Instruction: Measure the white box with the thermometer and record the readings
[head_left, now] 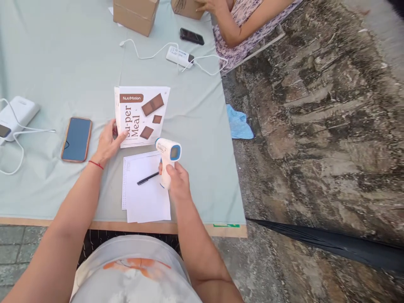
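My left hand (110, 140) grips the lower left edge of a white meal box (143, 115) with brown squares printed on its front. The box stands upright, its front toward me. In my right hand (178, 179) is a white and blue infrared thermometer (167, 158), held by its handle just in front of the box's lower right corner. Its small screen faces me. Sheets of white paper (147, 202) lie below the box, with a black pen (147, 178) across them; the pen's right end is hidden behind the thermometer.
Left of me lie a smartphone (76, 139) and a white power bank (20, 113) with cables. Farther back are another power bank (176, 56), a black phone (192, 36) and a cardboard box (135, 14). A person's hand (208, 6) touches a second carton (187, 9).
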`<state>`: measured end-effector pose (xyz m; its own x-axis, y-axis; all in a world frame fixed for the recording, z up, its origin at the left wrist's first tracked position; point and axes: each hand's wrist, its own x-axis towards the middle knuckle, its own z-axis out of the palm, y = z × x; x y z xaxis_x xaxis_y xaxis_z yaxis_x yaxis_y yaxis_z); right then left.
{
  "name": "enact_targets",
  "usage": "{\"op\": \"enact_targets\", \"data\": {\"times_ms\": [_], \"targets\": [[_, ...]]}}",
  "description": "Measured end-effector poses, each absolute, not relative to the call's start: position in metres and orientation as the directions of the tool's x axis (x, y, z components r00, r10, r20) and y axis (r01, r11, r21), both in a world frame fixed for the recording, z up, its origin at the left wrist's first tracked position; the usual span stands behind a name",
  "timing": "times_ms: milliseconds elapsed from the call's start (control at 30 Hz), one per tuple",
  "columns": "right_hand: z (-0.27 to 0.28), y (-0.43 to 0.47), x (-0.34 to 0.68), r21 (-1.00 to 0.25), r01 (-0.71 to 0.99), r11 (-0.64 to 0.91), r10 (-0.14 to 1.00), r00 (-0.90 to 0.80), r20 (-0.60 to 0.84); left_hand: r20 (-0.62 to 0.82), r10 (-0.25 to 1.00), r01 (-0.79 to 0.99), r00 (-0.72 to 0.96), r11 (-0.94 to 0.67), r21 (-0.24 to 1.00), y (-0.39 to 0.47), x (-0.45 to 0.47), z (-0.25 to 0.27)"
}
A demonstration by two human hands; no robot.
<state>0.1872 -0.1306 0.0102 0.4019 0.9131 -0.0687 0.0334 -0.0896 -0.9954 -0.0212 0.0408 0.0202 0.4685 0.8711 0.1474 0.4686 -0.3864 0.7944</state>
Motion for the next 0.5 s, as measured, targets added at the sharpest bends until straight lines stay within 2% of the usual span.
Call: {"op": "enact_targets", "data": {"times_ms": [100, 200, 367, 500], "targets": [[0.017, -0.114, 0.164, -0.994, -0.054, -0.093, 0.928, 0.357, -0.107, 0.186, 0.9, 0.502, 0.395, -0.381, 0.776, 0.037, -0.022, 0.024], [0.017, -0.103, 0.155, -0.993, -0.071, -0.097, 0.923, 0.366, -0.116, 0.183, 0.886, 0.537, 0.427, -0.411, 0.737, 0.037, -0.023, 0.026], [0.012, -0.097, 0.153, -0.991, -0.004, -0.131, 0.93, 0.347, -0.124, 0.168, 0.872, 0.537, 0.46, -0.424, 0.73, 0.041, -0.025, 0.023], [0.009, -0.096, 0.151, -0.988, -0.002, -0.157, 0.924, 0.353, -0.148, 0.116, 0.813, 0.516, 0.57, -0.464, 0.72, 0.043, -0.028, 0.022]]}}
